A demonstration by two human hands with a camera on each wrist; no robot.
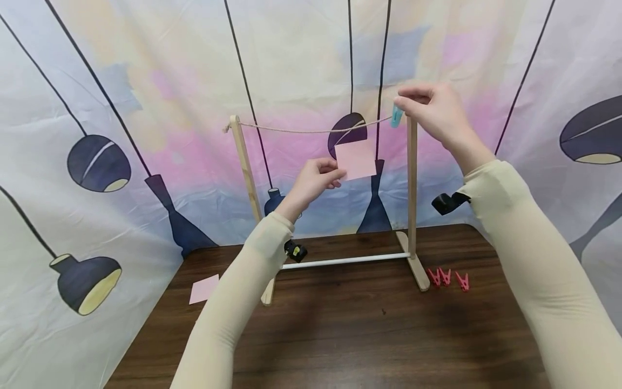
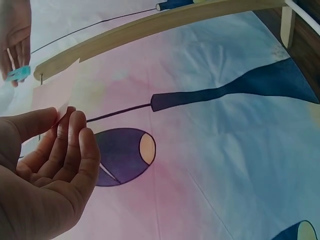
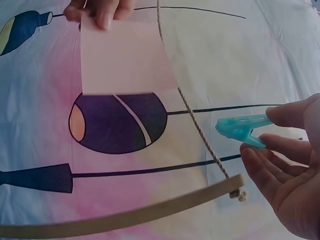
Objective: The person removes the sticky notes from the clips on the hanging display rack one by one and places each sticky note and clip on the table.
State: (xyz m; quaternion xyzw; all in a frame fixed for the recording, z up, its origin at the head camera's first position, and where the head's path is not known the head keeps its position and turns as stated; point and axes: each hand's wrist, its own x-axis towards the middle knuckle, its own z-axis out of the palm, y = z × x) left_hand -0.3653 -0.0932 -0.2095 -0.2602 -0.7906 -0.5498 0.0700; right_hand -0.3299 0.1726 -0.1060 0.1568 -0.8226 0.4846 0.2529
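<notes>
My left hand (image 1: 317,182) pinches a square pink paper note (image 1: 357,160) by its lower left corner, thumb against fingers. The note hangs in the air just below the rope (image 1: 301,131), right of its middle. Up at the right end of the rope, my right hand (image 1: 437,113) holds a turquoise clothespin (image 1: 396,115) by its handles, between thumb and fingers. In the right wrist view the clothespin (image 3: 240,126) points toward the rope, its tip apart from it. The left wrist view shows the note (image 2: 55,90) edge-on between thumb and fingertips.
The rope is strung between two wooden posts (image 1: 412,183), joined low down by a white rod (image 1: 347,261). Several pink clothespins (image 1: 444,276) lie by the stand's right foot. Another pink note (image 1: 203,289) lies on the brown table (image 1: 350,335) at left, partly behind my left sleeve.
</notes>
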